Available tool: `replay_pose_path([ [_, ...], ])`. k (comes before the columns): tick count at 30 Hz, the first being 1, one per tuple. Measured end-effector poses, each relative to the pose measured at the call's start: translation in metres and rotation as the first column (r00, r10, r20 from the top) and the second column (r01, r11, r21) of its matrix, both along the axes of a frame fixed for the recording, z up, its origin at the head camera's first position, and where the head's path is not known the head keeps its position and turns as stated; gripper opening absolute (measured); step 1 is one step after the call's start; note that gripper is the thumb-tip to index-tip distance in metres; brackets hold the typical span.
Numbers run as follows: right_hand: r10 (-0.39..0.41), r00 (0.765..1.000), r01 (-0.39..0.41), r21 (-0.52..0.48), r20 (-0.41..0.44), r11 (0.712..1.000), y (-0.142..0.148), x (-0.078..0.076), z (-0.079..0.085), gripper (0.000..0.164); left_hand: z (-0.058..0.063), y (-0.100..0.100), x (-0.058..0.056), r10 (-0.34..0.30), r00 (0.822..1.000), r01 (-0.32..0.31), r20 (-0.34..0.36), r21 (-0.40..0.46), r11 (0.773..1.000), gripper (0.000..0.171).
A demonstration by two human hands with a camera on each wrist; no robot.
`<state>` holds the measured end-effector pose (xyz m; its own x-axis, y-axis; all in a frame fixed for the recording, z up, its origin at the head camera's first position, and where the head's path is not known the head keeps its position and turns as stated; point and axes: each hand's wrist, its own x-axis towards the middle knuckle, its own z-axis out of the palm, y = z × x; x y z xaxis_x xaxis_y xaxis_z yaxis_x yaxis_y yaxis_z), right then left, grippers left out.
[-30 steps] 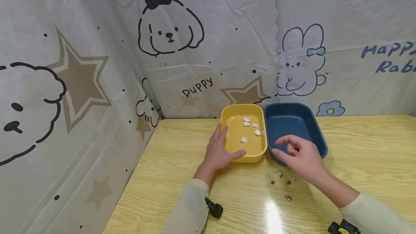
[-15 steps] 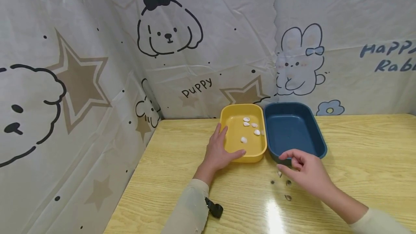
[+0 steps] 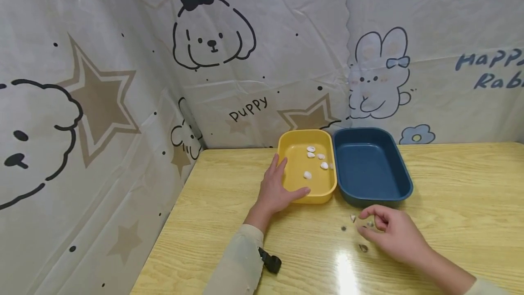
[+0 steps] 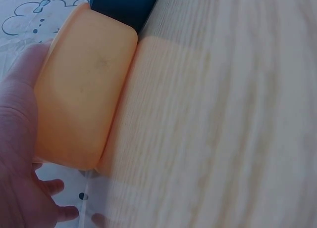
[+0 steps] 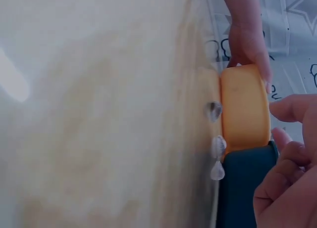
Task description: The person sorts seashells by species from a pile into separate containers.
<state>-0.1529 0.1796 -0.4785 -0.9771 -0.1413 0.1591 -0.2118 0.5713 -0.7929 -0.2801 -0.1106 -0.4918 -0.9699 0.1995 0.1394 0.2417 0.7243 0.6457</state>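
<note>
My left hand (image 3: 276,189) lies against the near left corner of a yellow plastic tray (image 3: 309,199), its fingers along the left side and its thumb over the front rim. Several small white shells (image 3: 307,175) are inside that tray. Close to the tabletop, in front of a blue tray (image 3: 370,197), hovers my right hand (image 3: 395,233). Its thumb and forefinger are curved and apart, with nothing seen between them; the other fingers are bent in. Near those fingertips lie several small brownish shells (image 3: 363,248), some partly hidden by the hand. The right wrist view shows shells (image 5: 214,111) beside the yellow tray.
The two trays stand side by side at the back of the wooden table (image 3: 229,172), against a printed curtain (image 3: 245,76). No item is visible inside the blue tray. A black wrist strap (image 3: 269,261) is on my left sleeve.
My right hand has come back from over the blue tray, moving towards me and to the right, down to the loose shells. My left hand has stayed on the yellow tray.
</note>
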Motion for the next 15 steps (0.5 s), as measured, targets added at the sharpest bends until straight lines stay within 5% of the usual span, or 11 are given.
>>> replay_pose_path([
  [15, 0.149, 0.984, -0.158, 0.096, 0.094, 0.983, 0.013, 0.002, -0.018, 0.026, 0.002, 0.002, 0.001, 0.01, 1.0, -0.009, 0.023, -0.01, 1.0, 0.112],
])
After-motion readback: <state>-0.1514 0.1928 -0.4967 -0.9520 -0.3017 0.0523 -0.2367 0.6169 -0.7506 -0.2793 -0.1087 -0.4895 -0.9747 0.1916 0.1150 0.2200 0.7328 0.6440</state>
